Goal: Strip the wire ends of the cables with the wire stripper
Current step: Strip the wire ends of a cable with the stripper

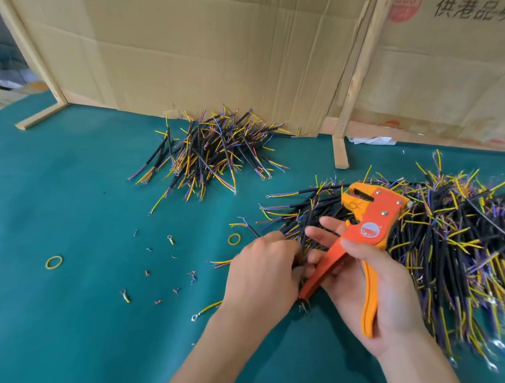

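1. Teal felt covered the table [50, 326], and at the far left a yellow rubber band [54, 262] lay alone, with small snipped insulation bits and loose ring terminals [170, 239] scattered to its right.
2. Further back, against the cardboard backing [196, 49], sat a smaller pile of cables [209, 151], apparently a separate batch, though I could not tell whether its ends were stripped.
3. Nearer the middle, the left hand [264, 268] was curled with its fingers reaching into the cables at the edge of the big heap; whether it already pinched one cable could not be told.
4. Just beside it, the right hand [371, 287] gripped the orange wire stripper [371, 220], thumb across the body and the handles spread, the head pointing up and away with nothing in its mouth.
5. At the right spread the large heap of cables [454, 239], black-jacketed with yellow and purple cores.
6. The step looked like fetching the next cable. Doing it well would have meant drawing out one cable only, seating its cores squarely in the stripper's mouth, and squeezing evenly.
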